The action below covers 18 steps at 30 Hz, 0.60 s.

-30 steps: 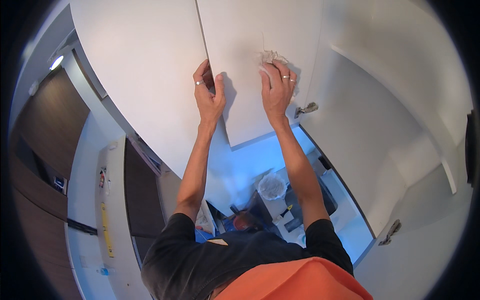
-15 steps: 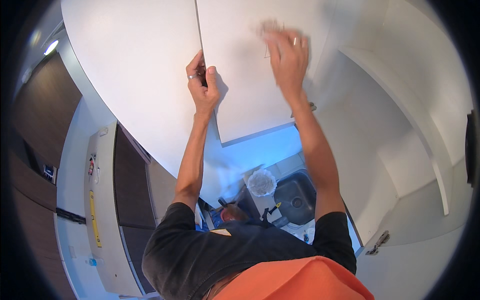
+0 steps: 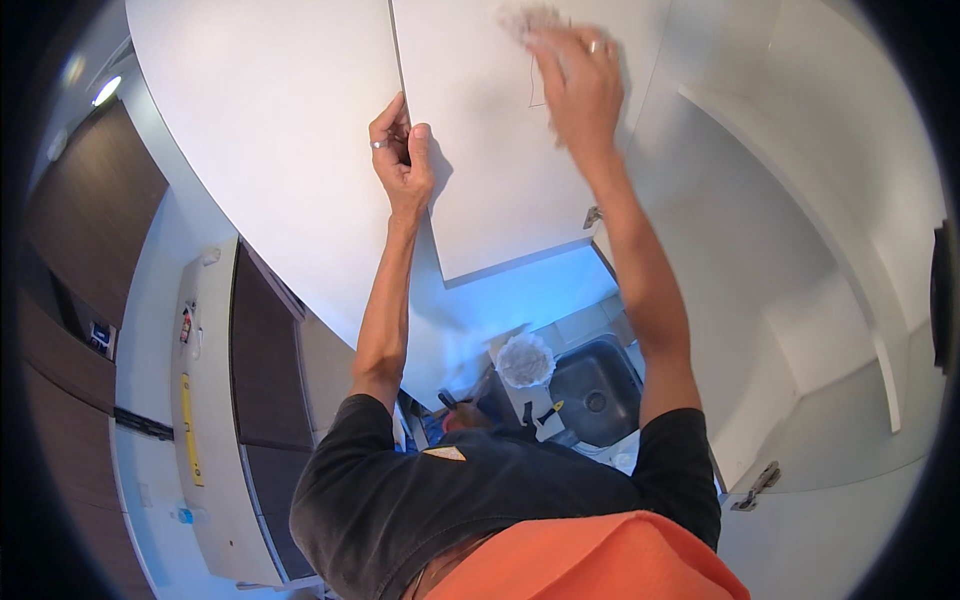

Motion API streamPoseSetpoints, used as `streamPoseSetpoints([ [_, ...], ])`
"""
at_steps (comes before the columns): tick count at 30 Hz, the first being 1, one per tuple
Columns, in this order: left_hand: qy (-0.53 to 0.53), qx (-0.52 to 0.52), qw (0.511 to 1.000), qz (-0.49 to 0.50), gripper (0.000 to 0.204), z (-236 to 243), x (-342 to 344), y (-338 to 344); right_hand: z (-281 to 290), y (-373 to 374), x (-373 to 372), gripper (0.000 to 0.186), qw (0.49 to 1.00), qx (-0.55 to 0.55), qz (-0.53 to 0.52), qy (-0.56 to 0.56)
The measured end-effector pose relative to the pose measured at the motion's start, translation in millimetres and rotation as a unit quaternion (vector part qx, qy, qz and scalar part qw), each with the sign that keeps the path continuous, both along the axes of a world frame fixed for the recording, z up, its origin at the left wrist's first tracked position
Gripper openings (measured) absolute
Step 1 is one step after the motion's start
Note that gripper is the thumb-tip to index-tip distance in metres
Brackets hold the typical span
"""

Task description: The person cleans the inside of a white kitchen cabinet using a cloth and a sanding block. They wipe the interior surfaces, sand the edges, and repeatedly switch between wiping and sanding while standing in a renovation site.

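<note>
My left hand (image 3: 402,150), with a ring on one finger, grips the free edge of a white cabinet door (image 3: 490,200). Its thumb rests on the door's face and its fingers curl behind the edge. Higher up, my right hand (image 3: 585,85) presses a crumpled pale wad (image 3: 530,20), which looks like a cloth, against the same face. Motion blurs the wad, so its kind is unsure. Beside that hand, thin dark lines (image 3: 533,85) mark the white surface.
An open white cabinet with a shelf (image 3: 810,210) stands to the right, a hinge (image 3: 757,487) at its lower edge. Below are a dark sink (image 3: 597,400), a white plastic-lined container (image 3: 525,361) and tools on the counter. A yellow level (image 3: 191,430) lies at left.
My right hand has shifted slightly up with the wad, along the door's face. My left hand keeps its grip on the door edge.
</note>
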<state>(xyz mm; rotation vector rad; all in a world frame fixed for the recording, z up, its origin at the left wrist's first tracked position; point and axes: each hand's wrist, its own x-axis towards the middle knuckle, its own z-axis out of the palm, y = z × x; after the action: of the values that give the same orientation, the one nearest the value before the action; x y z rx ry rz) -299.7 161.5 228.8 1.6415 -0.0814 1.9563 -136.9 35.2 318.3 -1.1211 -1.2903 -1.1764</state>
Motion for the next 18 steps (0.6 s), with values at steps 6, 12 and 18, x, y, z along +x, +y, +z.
streamPoseSetpoints([
  [6, -0.024, 0.010, 0.999, 0.028, 0.040, 0.0, 0.4, -0.8, -68.3, -13.7, 4.3, 0.012, 0.993, -0.043, 0.001, 0.107],
  [12, -0.022, 0.017, 0.999, 0.043, 0.041, 0.4, 3.0, 1.6, -67.1, -9.8, 8.9, 0.012, 0.991, -0.030, 0.009, 0.132],
  [18, -0.002, 0.015, 0.999, 0.030, 0.042, -1.1, 1.4, 2.9, -65.5, -5.2, 11.7, 0.014, 0.977, 0.059, 0.040, 0.202],
])
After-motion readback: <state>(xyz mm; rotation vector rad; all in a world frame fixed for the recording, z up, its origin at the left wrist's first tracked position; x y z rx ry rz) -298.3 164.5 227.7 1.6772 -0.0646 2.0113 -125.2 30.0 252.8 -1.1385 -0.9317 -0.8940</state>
